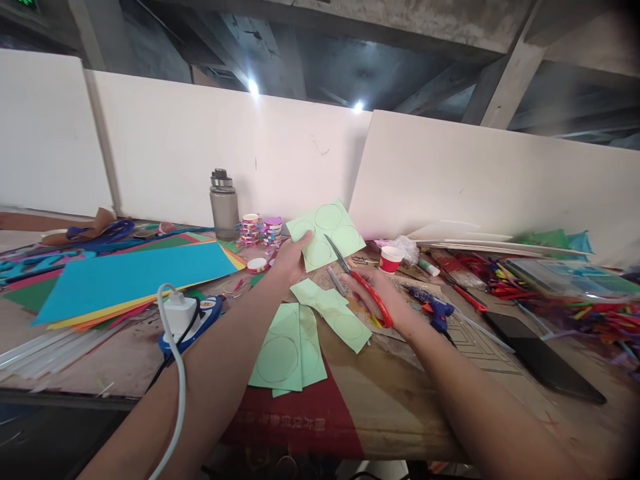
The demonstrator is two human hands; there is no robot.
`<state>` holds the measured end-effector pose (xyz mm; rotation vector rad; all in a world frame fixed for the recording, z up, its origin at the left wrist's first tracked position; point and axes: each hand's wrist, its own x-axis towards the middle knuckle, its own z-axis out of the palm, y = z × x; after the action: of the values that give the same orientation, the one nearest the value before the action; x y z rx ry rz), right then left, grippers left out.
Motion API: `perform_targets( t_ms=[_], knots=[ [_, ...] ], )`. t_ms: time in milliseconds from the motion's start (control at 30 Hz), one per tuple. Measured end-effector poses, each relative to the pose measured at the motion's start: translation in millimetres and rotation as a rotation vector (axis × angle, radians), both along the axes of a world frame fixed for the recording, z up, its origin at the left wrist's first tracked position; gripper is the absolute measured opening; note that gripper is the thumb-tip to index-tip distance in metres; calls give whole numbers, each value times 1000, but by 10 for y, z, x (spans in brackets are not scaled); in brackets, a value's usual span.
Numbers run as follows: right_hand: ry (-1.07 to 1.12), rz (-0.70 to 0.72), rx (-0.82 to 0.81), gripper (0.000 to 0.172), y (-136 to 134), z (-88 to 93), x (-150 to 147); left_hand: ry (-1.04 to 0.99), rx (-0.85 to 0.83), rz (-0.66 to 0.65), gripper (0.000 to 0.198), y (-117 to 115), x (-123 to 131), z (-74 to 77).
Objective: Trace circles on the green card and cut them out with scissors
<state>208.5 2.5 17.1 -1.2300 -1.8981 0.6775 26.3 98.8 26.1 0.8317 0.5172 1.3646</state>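
Note:
My left hand (291, 259) pinches a light green paper sheet (327, 230) with pencilled circles, lifting it above the table. My right hand (385, 301) grips red-handled scissors (363, 280), blades apart, their tips reaching the sheet's lower edge. More light green sheets with drawn circles (287, 347) lie on the table below my hands, and another green piece (340, 320) rests beside my right wrist.
A stack of coloured card (130, 277) lies at left, with a white charger and cable (177, 313) and glue sticks. A grey bottle (223, 207), tape rolls (260, 230), red cup (390, 259), blue glue gun (433, 308), black phone (543, 357) and pipe cleaners (575, 293) surround. White boards stand behind.

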Motion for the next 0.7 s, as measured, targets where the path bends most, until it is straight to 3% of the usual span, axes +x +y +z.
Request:
perform_targets(
  t_ms=[133, 333, 700],
  knots=[
    [-43, 5, 30, 47, -12, 21, -13, 0, 13, 95, 22, -10, -5, 8],
    [-100, -7, 137, 45, 12, 33, 3, 63, 83, 16, 33, -4, 29, -53],
    [-56, -12, 66, 46, 42, -5, 33, 96, 103, 19, 34, -19, 16, -5]
  ],
)
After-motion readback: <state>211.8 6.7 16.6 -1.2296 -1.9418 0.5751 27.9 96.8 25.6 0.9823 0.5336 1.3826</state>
